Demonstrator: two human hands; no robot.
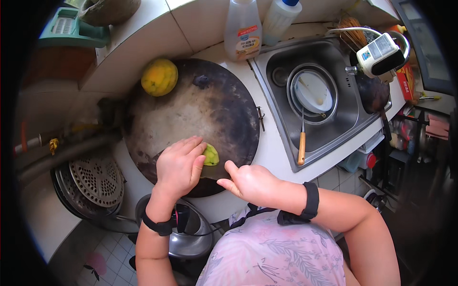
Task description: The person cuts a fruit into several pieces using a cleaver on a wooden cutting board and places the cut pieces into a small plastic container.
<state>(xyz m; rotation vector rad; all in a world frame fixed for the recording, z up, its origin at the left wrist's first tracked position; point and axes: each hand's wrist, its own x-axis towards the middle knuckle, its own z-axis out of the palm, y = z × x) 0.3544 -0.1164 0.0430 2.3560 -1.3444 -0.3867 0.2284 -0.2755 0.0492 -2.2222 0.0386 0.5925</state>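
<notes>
"Where are the person's hands?"

"Apart from each other, low over the round board (191, 117). The left hand (181, 161) has its fingers stretched out together, laid against a green piece (211, 156) on the board. One cannot tell how firmly they press it."

"And the right hand (250, 182)?"

"Curled, its thumb toward the left hand, with the green piece just ahead of it and to its left. What the curled fingers hold is hidden, so one cannot tell whether they are clamped on anything."

"What lies beyond the left hand?"

"A yellow fruit (159, 77), at the far edge of the board, well apart from the fingers."

"To the right?"

"Past the right hand, the white tabletop (273, 138) runs up to a steel sink (347, 105). In the sink is a pale bowl (312, 93), and a wooden handle (302, 148) rests over the near rim."

"To the left of the left hand?"

"Round metal racks (97, 178) with holes, near the board."
</notes>
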